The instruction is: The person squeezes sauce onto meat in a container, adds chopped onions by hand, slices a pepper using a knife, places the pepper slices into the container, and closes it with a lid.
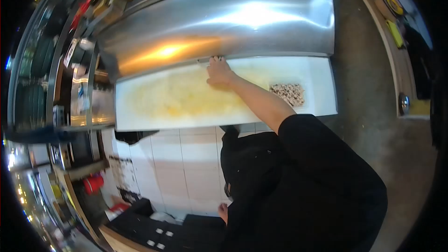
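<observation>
At the far edge of the white tabletop [154, 95], the right hand [217, 71] rests palm-down, its outstretched arm [256, 97] crossing the surface. Its fingers curl against one steel cover [270, 37], just beyond the tabletop; I cannot tell whether they grip it. One heap of chopped pieces [288, 94] lies toward the tabletop's right end. Off the tabletop's near side, the left hand [223, 212] is mostly hidden, its grip unclear.

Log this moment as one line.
Right hand: at shiny stainless-steel panel, near edge | left hand: low beside black clothing, grip unclear | brown-and-white chopped pieces: right end of long white board
</observation>
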Action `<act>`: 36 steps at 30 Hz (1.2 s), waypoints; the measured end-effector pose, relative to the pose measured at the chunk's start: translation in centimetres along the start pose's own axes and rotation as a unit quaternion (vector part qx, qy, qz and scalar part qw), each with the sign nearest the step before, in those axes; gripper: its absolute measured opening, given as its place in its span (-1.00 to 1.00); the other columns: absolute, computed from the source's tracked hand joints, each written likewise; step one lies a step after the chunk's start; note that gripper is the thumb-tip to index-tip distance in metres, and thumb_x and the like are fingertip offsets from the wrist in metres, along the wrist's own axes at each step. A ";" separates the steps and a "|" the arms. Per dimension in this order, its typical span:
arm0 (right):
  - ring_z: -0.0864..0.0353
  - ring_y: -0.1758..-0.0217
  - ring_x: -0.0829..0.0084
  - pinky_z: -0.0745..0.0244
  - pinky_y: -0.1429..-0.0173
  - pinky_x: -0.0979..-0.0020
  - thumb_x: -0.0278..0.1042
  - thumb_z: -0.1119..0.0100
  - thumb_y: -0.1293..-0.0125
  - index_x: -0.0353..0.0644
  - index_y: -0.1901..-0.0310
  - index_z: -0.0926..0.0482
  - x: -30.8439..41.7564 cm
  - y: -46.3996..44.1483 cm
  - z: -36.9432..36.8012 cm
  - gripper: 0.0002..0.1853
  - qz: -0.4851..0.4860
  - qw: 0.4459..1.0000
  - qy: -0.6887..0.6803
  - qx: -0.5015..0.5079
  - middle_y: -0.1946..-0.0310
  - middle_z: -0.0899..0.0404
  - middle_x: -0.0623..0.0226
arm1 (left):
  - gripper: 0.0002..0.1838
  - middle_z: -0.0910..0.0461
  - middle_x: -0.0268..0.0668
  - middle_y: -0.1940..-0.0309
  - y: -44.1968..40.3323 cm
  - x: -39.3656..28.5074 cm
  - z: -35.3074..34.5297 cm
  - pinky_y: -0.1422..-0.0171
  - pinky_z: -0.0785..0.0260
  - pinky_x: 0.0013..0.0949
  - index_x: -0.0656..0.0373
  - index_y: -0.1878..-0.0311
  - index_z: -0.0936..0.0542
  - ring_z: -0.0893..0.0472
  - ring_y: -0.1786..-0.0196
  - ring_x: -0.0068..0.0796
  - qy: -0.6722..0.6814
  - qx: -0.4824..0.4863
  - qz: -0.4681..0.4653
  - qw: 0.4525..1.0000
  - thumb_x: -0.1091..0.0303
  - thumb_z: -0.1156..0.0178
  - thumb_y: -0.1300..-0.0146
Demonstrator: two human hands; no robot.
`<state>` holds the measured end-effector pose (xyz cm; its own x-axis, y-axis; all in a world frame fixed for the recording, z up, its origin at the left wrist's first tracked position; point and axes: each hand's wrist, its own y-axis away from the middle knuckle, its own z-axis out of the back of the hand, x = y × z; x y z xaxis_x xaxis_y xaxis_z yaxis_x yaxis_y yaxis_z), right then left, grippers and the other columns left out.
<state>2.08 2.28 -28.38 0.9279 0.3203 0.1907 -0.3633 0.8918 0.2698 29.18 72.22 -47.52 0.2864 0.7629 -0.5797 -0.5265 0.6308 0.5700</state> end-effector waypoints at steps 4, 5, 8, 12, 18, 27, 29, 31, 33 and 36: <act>-0.46 -0.19 0.04 -0.28 -0.28 0.04 0.00 -0.30 -0.02 -0.21 -0.13 -0.54 1.8 0.3 10.3 -0.36 -0.048 0.983 -0.157 -0.088 -0.03 -0.56 0.00 | -0.69 -0.64 -0.14 0.29 -13.3 -27.3 6.7 0.14 -0.45 -0.35 0.34 -0.08 -0.55 -0.61 0.21 -0.35 -0.027 0.001 -0.190 0.981 0.31 -0.13 -0.43; -0.51 -0.13 0.07 -0.31 -0.26 0.07 -0.04 -0.30 -0.01 -0.26 -0.13 -0.53 1.3 0.0 12.1 -0.35 -0.047 0.970 -0.178 -0.160 -0.01 -0.57 0.01 | -0.71 -0.63 -0.18 0.32 -16.5 -31.9 8.0 0.18 -0.44 -0.36 0.32 -0.06 -0.57 -0.59 0.23 -0.40 -0.022 -0.010 -0.270 0.963 0.30 -0.13 -0.43; -0.49 -0.15 0.08 -0.30 -0.24 0.02 -0.07 -0.29 -0.06 -0.29 -0.04 -0.52 -0.3 -4.3 17.1 -0.44 -0.075 0.934 -0.187 -0.296 0.01 -0.57 0.05 | -0.68 -0.62 -0.25 0.22 -20.4 -48.9 11.1 0.24 -0.37 -0.41 0.28 -0.11 -0.55 -0.54 0.26 -0.47 -0.105 0.024 -0.336 0.936 0.31 -0.16 -0.39; -0.43 -0.21 0.13 -0.25 -0.30 0.02 -0.05 -0.32 -0.12 -0.27 -0.02 -0.52 -1.9 -7.9 21.4 -0.46 -0.122 0.928 -0.149 -0.319 -0.03 -0.52 0.13 | -0.67 -0.61 -0.24 0.21 -25.4 -61.6 8.1 0.18 -0.38 -0.39 0.27 -0.12 -0.54 -0.54 0.26 -0.45 -0.094 0.125 -0.480 0.863 0.40 -0.18 -0.32; -0.36 -0.23 0.15 -0.24 -0.27 0.06 -0.08 -0.31 -0.05 -0.25 0.07 -0.60 -5.0 -11.9 22.2 -0.52 -0.089 0.912 -0.222 -0.334 -0.05 -0.48 0.10 | -0.75 -0.61 -0.18 0.27 -21.1 -73.9 -2.9 0.17 -0.45 -0.29 0.24 -0.02 -0.59 -0.56 0.28 -0.36 -0.211 0.317 -0.567 0.730 0.44 -0.18 -0.29; -0.63 0.03 0.21 -0.52 -0.05 0.31 -0.41 -0.36 -0.16 -0.24 0.04 -0.59 -11.4 15.4 13.7 -0.68 -0.056 0.740 -0.484 -0.464 0.10 -0.61 0.15 | -0.82 -0.63 -0.04 0.14 -11.9 -81.3 -24.6 -0.03 -0.45 -0.20 0.36 0.13 -0.56 -0.61 0.05 -0.11 -0.032 0.517 -0.584 0.624 0.54 -0.21 -0.21; -0.64 0.09 0.35 -0.51 -0.01 0.37 -0.53 -0.30 -0.21 -0.27 0.10 -0.60 -14.2 23.8 9.1 -0.78 -0.202 0.675 -0.530 -0.472 0.17 -0.63 0.19 | -0.88 -0.64 0.02 0.21 -9.0 -85.8 -32.9 0.02 -0.47 -0.15 0.37 0.20 -0.59 -0.63 0.10 0.03 -0.171 0.419 -0.692 0.563 0.56 -0.18 -0.20; -0.63 0.12 0.46 -0.49 0.08 0.48 -0.49 -0.28 -0.27 -0.21 0.12 -0.62 -16.5 31.8 6.3 -0.84 -0.386 0.654 -0.484 -0.434 0.15 -0.65 0.31 | -0.79 -0.61 0.18 0.23 -8.8 -87.9 -40.9 -0.07 -0.46 -0.01 0.34 0.20 -0.64 -0.62 0.11 0.17 -0.153 0.394 -0.747 0.512 0.49 -0.02 -0.29; -0.60 0.16 0.51 -0.47 0.07 0.50 -0.49 -0.19 -0.34 -0.22 0.13 -0.61 -17.9 38.4 2.8 -0.90 -0.478 0.584 -0.459 -0.468 0.18 -0.64 0.35 | -0.78 -0.62 0.21 0.28 -8.6 -90.5 -47.0 -0.08 -0.48 -0.04 0.35 0.24 -0.65 -0.63 0.09 0.16 -0.427 0.334 -0.665 0.514 0.49 -0.01 -0.27; -0.57 0.15 0.52 -0.47 0.03 0.49 -0.51 -0.16 -0.37 -0.26 0.13 -0.59 -18.6 44.8 0.2 -0.90 -0.539 0.507 -0.479 -0.473 0.18 -0.62 0.35 | -0.81 -0.66 0.13 0.31 -8.6 -90.9 -50.1 -0.06 -0.50 -0.08 0.32 0.27 -0.67 -0.66 0.14 0.06 -0.405 0.295 -0.700 0.509 0.43 -0.10 -0.24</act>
<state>-31.46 36.17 -19.66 -0.0853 -0.4143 0.9061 0.9338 0.2840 0.2178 -32.44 -9.62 -28.92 0.4121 -0.8349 -0.3648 0.9108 0.3875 0.1421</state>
